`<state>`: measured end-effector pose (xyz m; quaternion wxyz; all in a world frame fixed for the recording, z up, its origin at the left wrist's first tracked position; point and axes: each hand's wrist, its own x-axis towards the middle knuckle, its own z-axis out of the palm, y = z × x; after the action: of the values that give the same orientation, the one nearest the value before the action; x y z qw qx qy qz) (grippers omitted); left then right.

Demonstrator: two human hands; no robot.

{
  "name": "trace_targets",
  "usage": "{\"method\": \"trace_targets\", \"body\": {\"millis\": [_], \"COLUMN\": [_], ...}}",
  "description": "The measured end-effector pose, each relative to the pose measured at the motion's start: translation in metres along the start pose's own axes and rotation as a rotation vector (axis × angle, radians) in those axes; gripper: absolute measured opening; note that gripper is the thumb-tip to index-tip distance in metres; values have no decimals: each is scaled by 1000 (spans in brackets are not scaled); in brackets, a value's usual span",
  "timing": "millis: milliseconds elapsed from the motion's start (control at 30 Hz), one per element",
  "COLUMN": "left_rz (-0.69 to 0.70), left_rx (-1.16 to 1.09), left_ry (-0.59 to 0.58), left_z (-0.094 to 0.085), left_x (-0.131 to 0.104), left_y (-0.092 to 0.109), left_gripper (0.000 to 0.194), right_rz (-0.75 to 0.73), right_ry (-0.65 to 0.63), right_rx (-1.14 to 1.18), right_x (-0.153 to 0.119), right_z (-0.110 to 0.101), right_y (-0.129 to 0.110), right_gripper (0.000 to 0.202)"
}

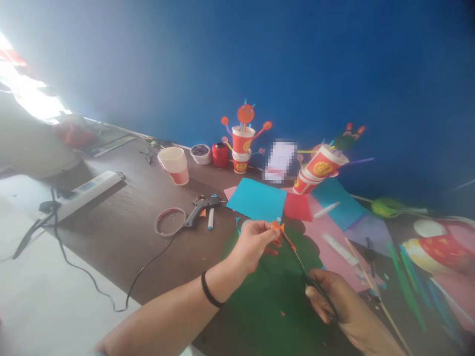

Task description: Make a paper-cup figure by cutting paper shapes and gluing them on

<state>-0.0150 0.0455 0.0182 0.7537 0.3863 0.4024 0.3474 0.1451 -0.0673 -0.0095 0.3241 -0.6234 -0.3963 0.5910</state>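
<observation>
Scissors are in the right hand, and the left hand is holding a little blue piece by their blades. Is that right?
Not quite: the little piece in the left hand is orange, not blue, as the head view shows. The scissors are in the right hand, and the piece is by their blades.

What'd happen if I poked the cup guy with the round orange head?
The cup figure would probably tip easily, being tall and narrow. It's likely light for its size, since the cups look like paper. Its thin arms might wobble or bend, with discs on their ends.
</observation>
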Motion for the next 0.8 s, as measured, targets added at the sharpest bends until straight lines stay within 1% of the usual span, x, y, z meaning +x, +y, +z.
{"method": "trace_targets", "body": {"millis": [200, 333, 467, 633, 800], "left_rz": [12, 22, 16, 21, 15], "left_rx": [-7, -26, -24, -17, 22], "left_ry": [13, 3, 21, 7, 7], "left_z": [0, -1, -2, -2, -2], "left_x": [-1, 1, 2, 2, 2], "left_y": [0, -2, -3, -3, -3], "left_gripper": [20, 22, 21, 21, 19], "right_rz": [-27, -33, -39, -16, -9], "right_ry": [52, 5, 6, -20, -17], "right_rx": [35, -23, -19, -12, -23], "right_x": [-4, -4, -2, 0, 0], "right_z": [5, 4, 3, 4, 2], "right_y": [-7, -7, -5, -5, -3], "right_gripper": [54, 53, 49, 51, 47]}}
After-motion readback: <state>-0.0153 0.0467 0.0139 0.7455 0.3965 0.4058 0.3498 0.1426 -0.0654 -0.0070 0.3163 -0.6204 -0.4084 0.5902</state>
